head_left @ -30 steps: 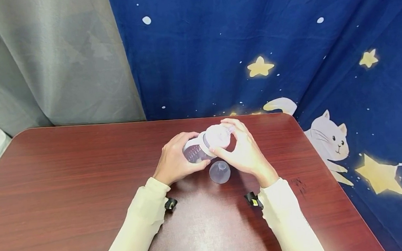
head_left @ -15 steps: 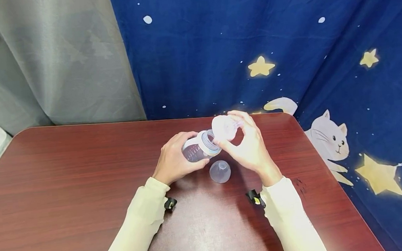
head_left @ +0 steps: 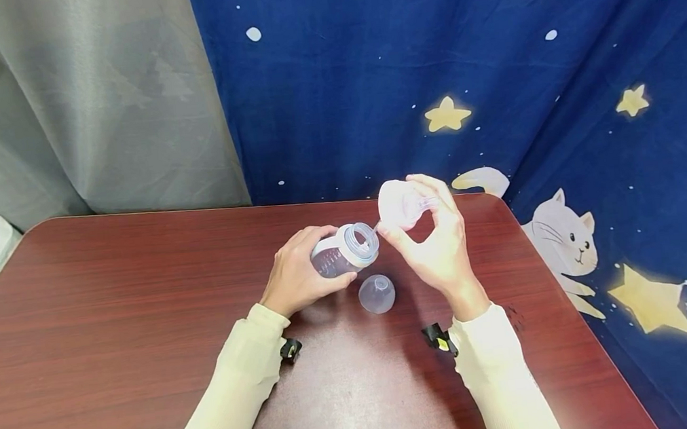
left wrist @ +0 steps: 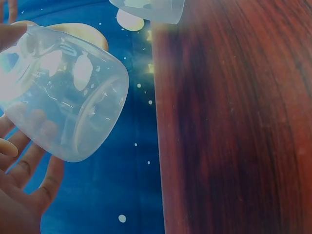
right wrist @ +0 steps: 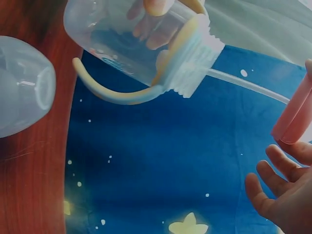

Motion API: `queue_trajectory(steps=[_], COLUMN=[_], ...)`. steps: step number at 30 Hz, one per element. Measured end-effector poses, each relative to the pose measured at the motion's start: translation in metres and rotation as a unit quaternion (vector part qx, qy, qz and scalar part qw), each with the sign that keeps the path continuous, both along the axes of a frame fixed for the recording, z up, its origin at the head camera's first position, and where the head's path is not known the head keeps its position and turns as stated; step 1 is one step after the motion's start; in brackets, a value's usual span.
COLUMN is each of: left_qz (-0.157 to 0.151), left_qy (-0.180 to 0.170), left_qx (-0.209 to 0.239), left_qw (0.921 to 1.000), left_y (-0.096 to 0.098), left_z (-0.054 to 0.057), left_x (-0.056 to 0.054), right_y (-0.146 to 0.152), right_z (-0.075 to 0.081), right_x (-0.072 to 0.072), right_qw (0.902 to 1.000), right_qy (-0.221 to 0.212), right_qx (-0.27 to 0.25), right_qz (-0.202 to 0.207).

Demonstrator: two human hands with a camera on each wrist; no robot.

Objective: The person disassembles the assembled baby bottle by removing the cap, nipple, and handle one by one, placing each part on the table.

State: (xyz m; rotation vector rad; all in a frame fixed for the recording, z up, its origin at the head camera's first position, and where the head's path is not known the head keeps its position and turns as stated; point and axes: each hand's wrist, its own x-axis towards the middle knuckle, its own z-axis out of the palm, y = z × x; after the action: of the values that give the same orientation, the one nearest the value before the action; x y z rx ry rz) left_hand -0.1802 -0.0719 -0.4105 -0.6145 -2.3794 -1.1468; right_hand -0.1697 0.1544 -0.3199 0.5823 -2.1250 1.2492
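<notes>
In the head view my left hand point(head_left: 302, 272) grips a clear baby bottle point(head_left: 331, 263) by its body, tilted with its threaded neck pointing right. Off to the right, my right hand point(head_left: 442, 253) pinches the pink teat collar point(head_left: 398, 204) between thumb and fingers. A thin clear straw point(right wrist: 248, 85) runs from that collar into the bottle's mouth in the right wrist view. Curved pale handles point(right wrist: 117, 97) stick out near the neck. On the table just below the bottle stands a clear dome cover point(head_left: 377, 294), apart from both hands.
The reddish-brown wooden table point(head_left: 145, 327) has its far edge just beyond the hands. Behind it hang a grey curtain point(head_left: 95, 113) and a blue star-patterned curtain point(head_left: 331, 72). Black straps with small devices point(head_left: 437, 338) sit at both wrists.
The right hand has lifted the pink collar off the bottle's neck, up and to the right, baring the threaded mouth and drawing out part of the straw. The left hand holds the bottle in place.
</notes>
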Motion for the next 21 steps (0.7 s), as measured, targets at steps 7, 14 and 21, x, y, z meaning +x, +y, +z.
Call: queue_trajectory(steps=[7, 14, 21], left_qz=[0.0, 0.002, 0.019], left_qy=[0.003, 0.009, 0.013], left_qx=[-0.003, -0.004, -0.004], left_qw=[1.0, 0.9999, 0.9997], left_y=[0.0, 0.0, -0.001], left_z=[-0.001, 0.0, -0.001], left_x=[0.0, 0.0, 0.0], right_y=[-0.001, 0.001, 0.003], right_z=[0.011, 0.02, 0.022], right_x=[0.002, 0.005, 0.008], right_qw=[0.9997, 0.9987, 0.9978], right_qy=[0.02, 0.043, 0.056], right_qx=[-0.014, -0.023, -0.024], right_qz=[0.003, 0.011, 0.025])
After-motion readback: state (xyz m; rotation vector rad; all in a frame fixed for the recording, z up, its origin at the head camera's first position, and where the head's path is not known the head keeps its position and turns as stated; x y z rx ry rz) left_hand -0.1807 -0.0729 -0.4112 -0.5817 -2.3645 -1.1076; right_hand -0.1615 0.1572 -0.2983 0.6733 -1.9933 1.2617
